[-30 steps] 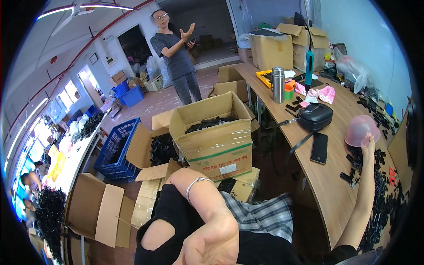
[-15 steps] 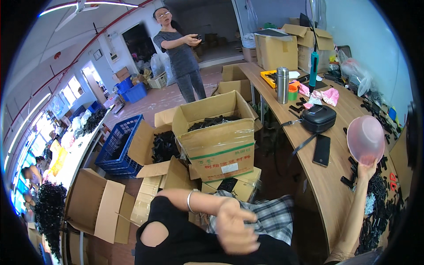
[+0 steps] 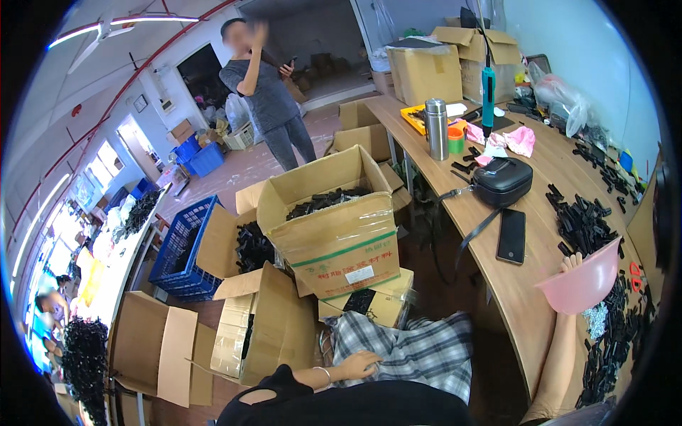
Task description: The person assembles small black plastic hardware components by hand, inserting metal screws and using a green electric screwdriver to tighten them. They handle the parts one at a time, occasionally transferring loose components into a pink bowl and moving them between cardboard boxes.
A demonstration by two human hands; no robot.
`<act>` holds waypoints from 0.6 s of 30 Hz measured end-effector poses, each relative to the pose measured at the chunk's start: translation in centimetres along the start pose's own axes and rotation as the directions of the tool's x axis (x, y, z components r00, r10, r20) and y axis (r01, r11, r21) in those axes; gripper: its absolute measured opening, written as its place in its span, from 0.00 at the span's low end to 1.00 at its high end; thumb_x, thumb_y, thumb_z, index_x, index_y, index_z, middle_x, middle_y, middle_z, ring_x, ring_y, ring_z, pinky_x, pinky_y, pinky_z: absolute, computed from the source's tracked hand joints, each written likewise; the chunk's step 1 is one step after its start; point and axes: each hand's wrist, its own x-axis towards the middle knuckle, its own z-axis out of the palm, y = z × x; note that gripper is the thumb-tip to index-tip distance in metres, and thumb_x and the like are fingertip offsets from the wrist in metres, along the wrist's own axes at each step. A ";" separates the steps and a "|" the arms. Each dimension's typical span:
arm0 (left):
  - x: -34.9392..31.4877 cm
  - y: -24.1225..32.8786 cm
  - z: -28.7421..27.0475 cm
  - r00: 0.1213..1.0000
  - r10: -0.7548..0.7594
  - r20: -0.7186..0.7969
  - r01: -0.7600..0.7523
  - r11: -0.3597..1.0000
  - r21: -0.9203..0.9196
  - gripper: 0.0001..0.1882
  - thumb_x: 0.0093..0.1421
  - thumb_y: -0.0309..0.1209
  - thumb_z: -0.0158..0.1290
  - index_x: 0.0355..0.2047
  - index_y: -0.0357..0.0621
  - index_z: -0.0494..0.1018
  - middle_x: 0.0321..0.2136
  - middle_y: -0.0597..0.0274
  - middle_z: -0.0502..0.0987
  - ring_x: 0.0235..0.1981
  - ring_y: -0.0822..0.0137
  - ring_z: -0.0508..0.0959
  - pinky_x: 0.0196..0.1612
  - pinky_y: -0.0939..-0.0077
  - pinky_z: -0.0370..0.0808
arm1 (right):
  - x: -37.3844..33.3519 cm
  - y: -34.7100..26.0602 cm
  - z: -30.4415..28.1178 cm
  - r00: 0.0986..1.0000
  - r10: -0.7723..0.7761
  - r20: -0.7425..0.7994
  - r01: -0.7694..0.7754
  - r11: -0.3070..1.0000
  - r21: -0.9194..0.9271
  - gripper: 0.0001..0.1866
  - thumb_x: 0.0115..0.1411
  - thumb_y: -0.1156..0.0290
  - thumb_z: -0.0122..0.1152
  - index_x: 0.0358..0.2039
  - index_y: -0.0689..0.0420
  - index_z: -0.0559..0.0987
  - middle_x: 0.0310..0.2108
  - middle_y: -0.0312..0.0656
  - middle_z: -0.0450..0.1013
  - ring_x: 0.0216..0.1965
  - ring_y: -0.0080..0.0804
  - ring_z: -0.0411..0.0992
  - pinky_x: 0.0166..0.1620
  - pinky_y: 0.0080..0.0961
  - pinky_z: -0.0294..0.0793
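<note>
The right hand's (image 3: 571,263) grip is closed on the rim of a pink bowl (image 3: 587,282), its fingers hooked over the edge and the palm hidden behind the plastic. The bowl tilts at the right side of the tabletop (image 3: 465,174); whether its underside touches anything, or whether it holds anything, I cannot tell.

The likeliest trouble is a slip: only one side of the rim is held, so the bowl could swing down and tip out whatever may be inside. Its lower edge could also scatter the small pale beads (image 3: 595,321) just beside it at 6 o'clock, or drag through the loose black pieces (image 3: 612,366) at 5 o'clock. A second heap of black parts (image 3: 584,219) lies at 12 o'clock, near the fingers, and might be knocked by a careless sweep.

The right forearm rises from about 7 o'clock, fairly straight, with the hand at its upper end. At 8 o'clock from the bowl, well apart, the left hand (image 3: 361,364) lies slack on plaid cloth (image 3: 408,349), palm down, fingers loosely extended, with no object visible in it.

Farther out, a phone (image 3: 511,236) lies at 10 o'clock and a black bag (image 3: 502,182) at 11.
</note>
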 end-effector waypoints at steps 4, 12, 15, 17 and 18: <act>0.5 -1.4 -0.2 0.990 0.091 -0.108 -0.094 0.995 -0.025 0.14 0.53 0.29 0.43 0.40 0.42 0.69 0.39 0.54 0.72 0.43 0.56 0.71 0.49 0.64 0.64 | -0.7 -0.6 0.2 0.994 -0.015 -0.105 0.020 0.998 0.053 0.03 0.62 0.72 0.39 0.32 0.57 0.61 0.23 0.33 0.50 0.24 0.24 0.48 0.29 0.19 0.52; -0.1 -1.9 0.0 0.986 0.065 -0.151 -0.071 0.997 -0.036 0.12 0.52 0.28 0.43 0.37 0.41 0.70 0.37 0.54 0.73 0.41 0.55 0.71 0.48 0.64 0.65 | -0.2 0.8 3.5 0.952 -0.027 -0.305 0.017 0.999 -0.038 0.05 0.61 0.72 0.41 0.29 0.56 0.60 0.23 0.33 0.52 0.24 0.22 0.51 0.28 0.17 0.53; -0.1 -1.7 -0.2 0.989 0.057 -0.140 -0.063 0.997 -0.040 0.12 0.52 0.28 0.43 0.37 0.41 0.70 0.37 0.54 0.73 0.41 0.55 0.71 0.48 0.64 0.65 | 0.2 1.3 4.7 0.959 -0.017 -0.283 0.018 1.000 0.001 0.06 0.61 0.73 0.43 0.27 0.56 0.60 0.21 0.33 0.52 0.23 0.22 0.51 0.27 0.17 0.53; -0.1 -1.5 -0.4 0.991 0.050 -0.126 -0.055 0.998 -0.038 0.12 0.52 0.28 0.43 0.37 0.41 0.70 0.37 0.54 0.73 0.41 0.55 0.72 0.48 0.64 0.65 | 0.5 1.7 5.3 0.967 -0.003 -0.256 0.014 0.999 0.039 0.06 0.61 0.73 0.44 0.27 0.56 0.61 0.20 0.33 0.52 0.22 0.22 0.51 0.27 0.18 0.53; -0.1 -1.6 -0.4 0.992 0.050 -0.116 -0.054 0.998 -0.034 0.13 0.52 0.27 0.42 0.38 0.41 0.70 0.38 0.55 0.73 0.42 0.55 0.72 0.49 0.64 0.65 | 0.5 1.8 5.7 0.961 -0.005 -0.275 0.017 0.999 0.041 0.06 0.61 0.73 0.44 0.27 0.57 0.61 0.19 0.32 0.52 0.22 0.22 0.51 0.26 0.18 0.53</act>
